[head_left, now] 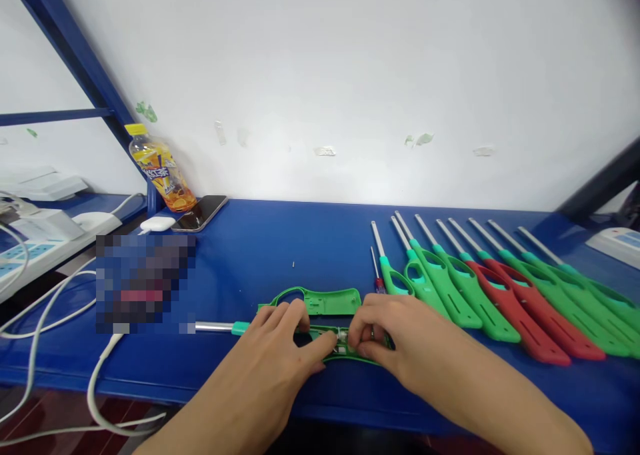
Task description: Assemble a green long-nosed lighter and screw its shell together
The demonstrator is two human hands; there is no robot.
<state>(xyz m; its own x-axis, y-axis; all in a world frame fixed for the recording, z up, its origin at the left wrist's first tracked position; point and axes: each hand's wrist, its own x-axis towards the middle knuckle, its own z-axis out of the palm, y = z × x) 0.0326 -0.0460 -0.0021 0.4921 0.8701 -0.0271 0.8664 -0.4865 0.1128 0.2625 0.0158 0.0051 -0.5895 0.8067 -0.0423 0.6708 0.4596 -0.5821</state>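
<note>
An opened green gas lighter (pixel 341 346) lies on the blue table with its inner parts showing, its metal tube (pixel 214 326) pointing left. My left hand (pixel 280 345) is closed over the handle, the thumb pressing near the inner parts. At the other end of the handle, my right hand (pixel 390 325) is closed in a pinch; its fingers hide whatever is between them. Just behind both hands rests the loose green half shell (pixel 333 302), hollow side up. A small screwdriver (pixel 378 278) stands out beyond my right hand, its handle partly covered.
Several green lighters (pixel 457 295) and two red lighters (pixel 520 322) lie in a row on the right. A tiny piece (pixel 293 264) sits mid-table. At left are a bottle (pixel 163 172), a phone (pixel 201 213), white cables (pixel 95 375) and a blurred object (pixel 150 278).
</note>
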